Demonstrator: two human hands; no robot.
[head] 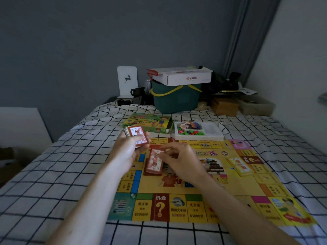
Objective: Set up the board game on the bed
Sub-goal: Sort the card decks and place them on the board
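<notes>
Checked bed [58, 170]: game board [198, 190] unfolded flat. Yellow card stack [239, 166] placed; piece tray [198, 131] unsorted. Left hand [127, 152] grips red deck [137, 137]; right hand [184, 160] pinches cards onto red pile [154, 164]. Roughly halfway.

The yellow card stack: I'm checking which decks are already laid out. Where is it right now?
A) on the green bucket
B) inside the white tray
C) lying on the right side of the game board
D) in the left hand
C: the yellow card stack lies flat on the right part of the game board, apart from both hands, which are busy with red-backed cards.
</notes>
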